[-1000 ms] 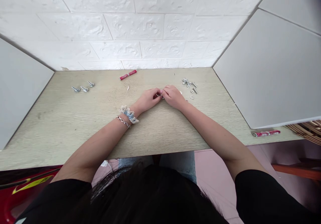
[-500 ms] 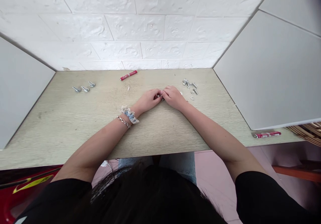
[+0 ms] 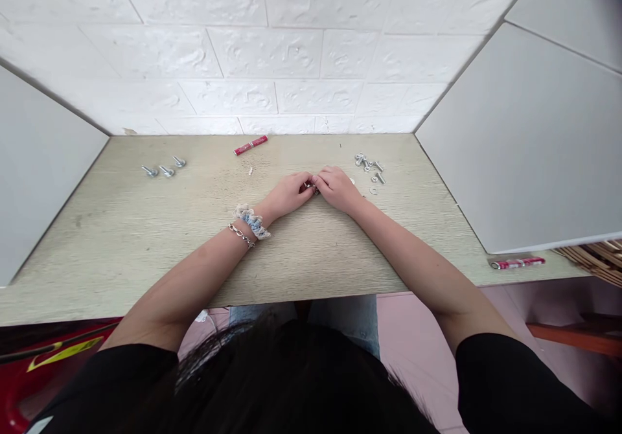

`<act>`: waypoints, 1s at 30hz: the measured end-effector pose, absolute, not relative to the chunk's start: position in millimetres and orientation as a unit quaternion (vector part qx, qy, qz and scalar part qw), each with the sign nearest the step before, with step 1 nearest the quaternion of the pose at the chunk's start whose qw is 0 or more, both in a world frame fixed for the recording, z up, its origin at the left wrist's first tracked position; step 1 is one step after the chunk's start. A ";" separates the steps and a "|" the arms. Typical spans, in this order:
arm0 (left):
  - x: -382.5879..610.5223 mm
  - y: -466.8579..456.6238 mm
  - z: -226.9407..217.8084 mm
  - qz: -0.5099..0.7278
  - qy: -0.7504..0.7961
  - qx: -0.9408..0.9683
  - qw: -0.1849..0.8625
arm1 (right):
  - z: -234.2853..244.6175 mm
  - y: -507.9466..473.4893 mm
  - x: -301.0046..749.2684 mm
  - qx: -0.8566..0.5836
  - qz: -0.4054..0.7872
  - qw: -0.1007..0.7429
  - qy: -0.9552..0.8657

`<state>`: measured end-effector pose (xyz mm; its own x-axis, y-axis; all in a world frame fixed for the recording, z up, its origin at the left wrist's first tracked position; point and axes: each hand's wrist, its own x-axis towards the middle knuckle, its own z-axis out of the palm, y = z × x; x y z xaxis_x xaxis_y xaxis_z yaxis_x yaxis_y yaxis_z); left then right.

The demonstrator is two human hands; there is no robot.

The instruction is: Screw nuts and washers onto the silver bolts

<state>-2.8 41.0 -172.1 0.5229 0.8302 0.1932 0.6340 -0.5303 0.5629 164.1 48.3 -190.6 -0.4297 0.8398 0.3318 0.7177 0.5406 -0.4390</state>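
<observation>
Nearest us, the black sleeves (image 3: 510, 382) flank dark hair (image 3: 301, 382) below the near edge of the pale table (image 3: 301, 252). Along that edge, on the right, we find a red tube (image 3: 518, 263) lying beside wickerwork (image 3: 597, 259). Farther in, the left wrist bears a chain bracelet (image 3: 239, 232) and, closer to the fingers, a blue-and-white scrunchie (image 3: 251, 221). At mid-table the left hand (image 3: 290, 194) and the right hand (image 3: 336, 186) meet at their fingertips; both pinch a small metal piece (image 3: 317, 190), which lies between them, mostly covered, so that we cannot tell its exact form. Just right of the right hand we note a thin ring (image 3: 374, 192) and, a little beyond, a loose group of silver bolts (image 3: 380, 178). Well to the left lie three bolts (image 3: 167, 171), near one another; between these and the hands, a white scrap (image 3: 251, 171). Farther still, a second red cylinder (image 3: 251, 145) rests aslant, before the white brick-patterned wall (image 3: 291, 52).
</observation>
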 end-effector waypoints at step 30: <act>-4.0 43.7 -175.6 0.332 0.433 0.816 0.193 | -187.8 44.2 163.7 -0.454 0.200 0.316 -0.809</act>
